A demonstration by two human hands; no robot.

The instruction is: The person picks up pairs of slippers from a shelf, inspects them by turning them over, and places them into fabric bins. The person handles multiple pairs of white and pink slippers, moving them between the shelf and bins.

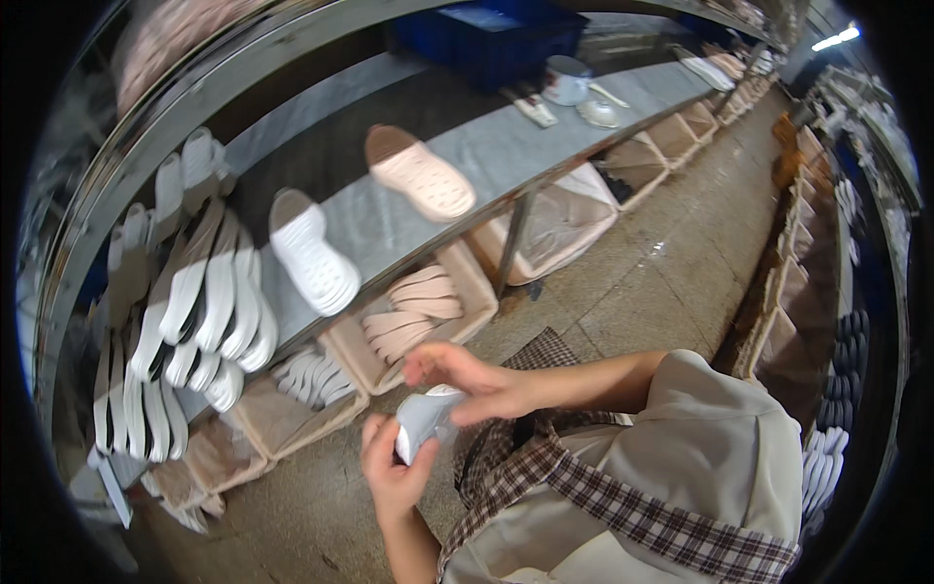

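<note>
My left hand [389, 475] is closed round a shoe sole [424, 424], grey on the side facing up and white at its edges. The sole is tilted in front of my apron, and my fingers hide part of it. Over its upper end reaches my right hand [465, 378], with fingers stretched out and apart; its lower edge meets or nearly meets the sole, I cannot tell which. On the bench beyond lie a white sole [316, 258] and a pale pink sole [423, 175], each with a brown end.
Stacked white soles [209, 292] crowd the bench's left end. Lined bins below hold pink soles [413, 310] and white soles [313, 378]. Farther along the bench [632, 92] are a white mug [566, 80], brushes [530, 107] and a blue crate [486, 44]. More bins [778, 321] line the aisle's right side.
</note>
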